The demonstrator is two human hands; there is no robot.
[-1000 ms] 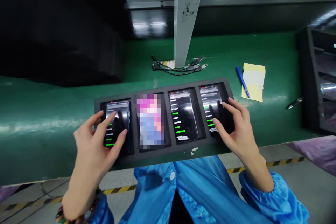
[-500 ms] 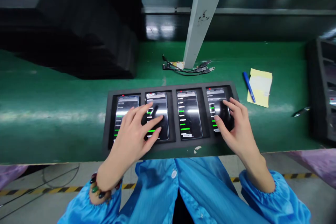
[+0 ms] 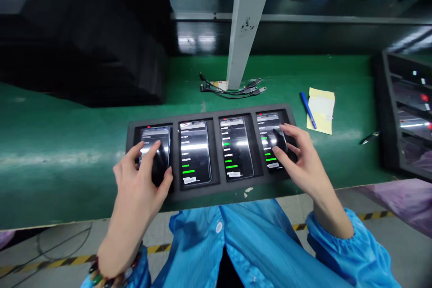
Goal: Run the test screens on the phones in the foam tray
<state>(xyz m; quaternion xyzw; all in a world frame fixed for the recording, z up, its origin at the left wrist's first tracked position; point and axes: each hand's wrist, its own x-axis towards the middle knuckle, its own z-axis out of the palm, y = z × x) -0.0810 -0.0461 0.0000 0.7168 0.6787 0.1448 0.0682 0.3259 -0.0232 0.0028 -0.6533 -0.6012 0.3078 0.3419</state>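
Observation:
A long black foam tray [image 3: 216,153] lies along the bench's front edge, with several phones face up in its compartments. Their lit screens show a list with green-marked lines. Over the leftmost phone [image 3: 158,137] my left hand [image 3: 140,184] is spread, fingertips on the screen and thumb at its right edge. My right hand [image 3: 302,157] rests at the rightmost phone [image 3: 268,132], thumb on the glass and index finger by the right edge, fingers apart. Between the hands are two untouched phones, the left-middle phone [image 3: 195,150] and the right-middle phone [image 3: 236,148].
Stacked black trays [image 3: 135,63] rise at back left. Black cables [image 3: 232,92] lie by a grey post [image 3: 248,27]. Rightward are a blue pen [image 3: 308,110], yellow paper [image 3: 320,110], a dark pen [image 3: 369,138] and another black rack [image 3: 388,112] holding devices.
My left hand has moved left from the second phone to the leftmost one, uncovering the second screen. My right hand stays at the rightmost phone. The whole view has shifted slightly.

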